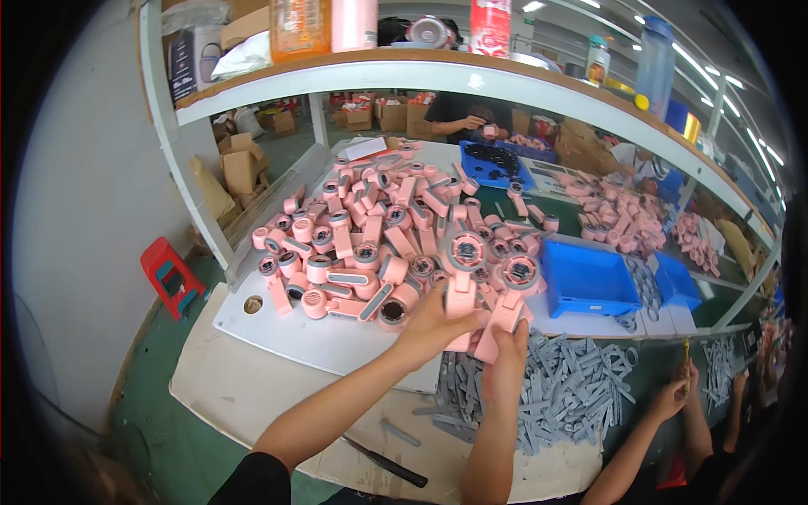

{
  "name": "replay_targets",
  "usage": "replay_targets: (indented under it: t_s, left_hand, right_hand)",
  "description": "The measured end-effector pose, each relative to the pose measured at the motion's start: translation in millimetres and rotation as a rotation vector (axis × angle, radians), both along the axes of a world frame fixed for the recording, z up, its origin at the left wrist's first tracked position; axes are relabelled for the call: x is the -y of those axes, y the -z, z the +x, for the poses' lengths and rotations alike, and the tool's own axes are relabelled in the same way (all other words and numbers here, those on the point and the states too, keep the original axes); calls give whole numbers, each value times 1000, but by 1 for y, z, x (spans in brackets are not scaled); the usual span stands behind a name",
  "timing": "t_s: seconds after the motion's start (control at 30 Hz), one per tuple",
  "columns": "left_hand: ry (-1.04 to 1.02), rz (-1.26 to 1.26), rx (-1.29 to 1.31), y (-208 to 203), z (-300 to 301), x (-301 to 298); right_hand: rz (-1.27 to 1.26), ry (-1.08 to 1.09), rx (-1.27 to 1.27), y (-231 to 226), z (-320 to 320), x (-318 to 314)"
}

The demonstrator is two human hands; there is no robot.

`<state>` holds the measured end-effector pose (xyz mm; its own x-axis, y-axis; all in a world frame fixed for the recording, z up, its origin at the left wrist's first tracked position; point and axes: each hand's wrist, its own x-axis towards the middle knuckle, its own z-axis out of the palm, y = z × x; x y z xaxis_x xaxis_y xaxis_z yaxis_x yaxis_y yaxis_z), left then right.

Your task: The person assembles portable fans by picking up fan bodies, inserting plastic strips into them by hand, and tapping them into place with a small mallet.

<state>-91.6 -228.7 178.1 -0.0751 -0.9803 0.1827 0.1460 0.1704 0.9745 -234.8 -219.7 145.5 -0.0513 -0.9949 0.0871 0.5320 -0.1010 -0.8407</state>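
My left hand [433,326] is closed around the handle of a pink handheld fan [459,295], its round grey-ringed head pointing up. Beside it, my right hand [507,347] grips a second pink handheld fan [503,313] by the lower handle, tilted a little to the right. The two handles are close together; whether they touch I cannot tell. Just beyond my hands spreads a big heap of similar pink fans [370,223] on a white board [269,332]. Close to my right forearm lies a pile of grey plastic strips [572,391].
A blue tray [589,305] stands to the right of the heap. Near the front edge lie a black-handled tool [396,470] and a loose grey strip [401,433]. Overhead runs a shelf [438,74] with bottles. A co-worker's hands [680,391] are at the right.
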Motion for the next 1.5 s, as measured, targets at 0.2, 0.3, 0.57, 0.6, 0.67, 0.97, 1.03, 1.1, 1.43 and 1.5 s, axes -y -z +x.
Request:
replay_targets:
  t_s: [0.2, 0.3, 0.57, 0.6, 0.67, 0.97, 1.03, 1.1, 1.43, 1.5]
  left_hand:
    - [115, -4, -163, 9, -36, 27]
    - [241, -28, -233, 5, -46, 33]
    - [157, 52, -102, 26, -71, 80]
    - [68, 7, -22, 36, -72, 100]
    - [-115, 75, 301, 42, -53, 143]
    - [-674, -99, 992, 63, 54, 320]
    - [-632, -122, 1005, 65, 61, 343]
    - [-607, -182, 935, 78, 66, 362]
    - [-519, -193, 980, 36, 92, 355]
    - [-516, -351, 1055, 18, 124, 327]
  right_hand:
    - [-58, -15, 161, 6, -20, 8]
    - [-119, -57, 221, 9, -35, 11]
    - [-59, 544, -437, 1, -49, 6]
    - [-57, 590, -430, -2, -53, -1]
    - [-117, 586, -498, -5, -68, -7]
    - [-89, 681, -168, -16, -91, -24]
    - [-208, 654, -160, -18, -94, -29]
    - [-226, 620, -140, -30, -89, -34]
    - [-293, 483, -52, -49, -72, -51]
    - [-329, 482, -140, -35, -78, -51]
